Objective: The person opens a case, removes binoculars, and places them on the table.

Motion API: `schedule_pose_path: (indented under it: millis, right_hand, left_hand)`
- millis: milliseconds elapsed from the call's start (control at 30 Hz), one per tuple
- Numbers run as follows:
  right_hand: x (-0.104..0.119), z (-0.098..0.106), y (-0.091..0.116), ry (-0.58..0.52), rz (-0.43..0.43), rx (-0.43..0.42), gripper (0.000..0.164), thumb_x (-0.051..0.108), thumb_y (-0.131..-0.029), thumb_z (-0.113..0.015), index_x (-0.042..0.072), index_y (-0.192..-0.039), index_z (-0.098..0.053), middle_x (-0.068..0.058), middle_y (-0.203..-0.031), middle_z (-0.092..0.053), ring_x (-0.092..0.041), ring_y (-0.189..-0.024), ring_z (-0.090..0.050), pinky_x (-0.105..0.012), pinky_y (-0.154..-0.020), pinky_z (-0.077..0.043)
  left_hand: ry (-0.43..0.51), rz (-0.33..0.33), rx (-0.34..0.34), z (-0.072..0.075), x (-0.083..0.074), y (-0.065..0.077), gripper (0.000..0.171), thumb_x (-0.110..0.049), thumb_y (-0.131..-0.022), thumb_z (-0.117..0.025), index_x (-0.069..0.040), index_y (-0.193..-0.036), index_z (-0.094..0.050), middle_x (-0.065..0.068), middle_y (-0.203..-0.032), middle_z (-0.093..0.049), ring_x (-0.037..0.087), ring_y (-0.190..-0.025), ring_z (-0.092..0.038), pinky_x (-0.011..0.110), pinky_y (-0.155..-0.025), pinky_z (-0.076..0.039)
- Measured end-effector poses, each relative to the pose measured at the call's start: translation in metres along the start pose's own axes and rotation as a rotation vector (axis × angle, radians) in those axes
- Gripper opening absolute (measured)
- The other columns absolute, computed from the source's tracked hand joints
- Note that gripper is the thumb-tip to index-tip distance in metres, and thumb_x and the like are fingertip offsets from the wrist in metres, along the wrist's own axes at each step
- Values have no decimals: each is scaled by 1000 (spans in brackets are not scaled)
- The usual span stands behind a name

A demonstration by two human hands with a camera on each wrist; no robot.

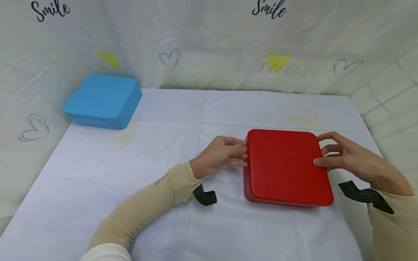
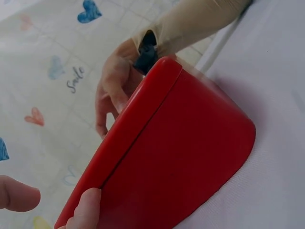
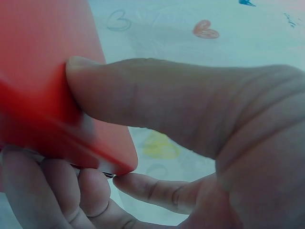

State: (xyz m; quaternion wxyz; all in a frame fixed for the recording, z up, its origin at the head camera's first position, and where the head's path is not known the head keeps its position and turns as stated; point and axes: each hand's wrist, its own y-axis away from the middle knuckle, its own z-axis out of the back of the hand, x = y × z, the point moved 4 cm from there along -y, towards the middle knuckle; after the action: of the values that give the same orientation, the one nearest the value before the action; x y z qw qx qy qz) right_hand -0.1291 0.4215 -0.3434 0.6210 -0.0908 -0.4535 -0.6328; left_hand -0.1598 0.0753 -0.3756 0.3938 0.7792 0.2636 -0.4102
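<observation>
I count two boxes on the one white-covered worktop (image 1: 98, 181): one red box (image 1: 290, 168) and one blue box (image 1: 101, 98). The red box is in front of me, right of centre, between the person's two hands, with its flat top facing up. The left wrist view shows one seam running along its side, just below the rim.

At my left, the left hand (image 1: 220, 156) has its grip spread and only lightly bent, fingertips at the box's left side. Up close I see one fingertip on the seam and one other digit held off the box; how hard they press I cannot tell. At my right, the right hand (image 1: 349, 157) has its grip pinching the red box's right edge: one thumb lies on the top, the fingers curl against the side below, and one reaches to the far corner.

The blue box sits well apart, at the far left corner of the worktop, with neither hand near it. Two beige sleeves (image 1: 153, 203) cover the forearms, and two black wrist pieces (image 1: 206, 198) stick out at the cuffs. Behind, the head view gives me one pale printed sheet (image 1: 212, 25) with two yellow hearts (image 1: 279, 62), three outlined hearts (image 1: 172, 65) and two "Smile" words (image 1: 269, 9).
</observation>
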Motion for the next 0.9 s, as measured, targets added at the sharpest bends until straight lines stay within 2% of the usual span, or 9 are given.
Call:
schedule_pose_path:
  millis: [133, 400, 900]
  right_hand:
    - [1, 0, 1, 1, 3, -1, 61, 23, -99, -68, 16, -145, -28, -6, -108, -62, -21, -90, -71, -31, -78, -61]
    - [2, 3, 4, -5, 3, -6, 53, 25, -100, -68, 31, -138, -32, -6, -110, -63, -22, -93, -71, -33, -78, -60]
    - [3, 0, 5, -35, 40, -6, 47, 18, -101, -66, 35, -132, -35, -2, -104, -63, -24, -89, -72, -31, -77, -61]
  left_hand:
    - [-23, -36, -9, -1, 3, -2, 39, 1, -95, -63, 1, -133, -61, 10, -111, -71, 19, -91, -72, 40, -83, -66]
    - [-34, -86, -26, -5, 3, -1, 44, 7, -90, -71, 0, -132, -60, 9, -105, -69, 18, -84, -73, 40, -81, -66]
    - [-22, -65, -12, -4, 5, 2, 44, 6, -89, -71, -3, -130, -58, 8, -105, -66, 21, -83, -73, 44, -80, -66]
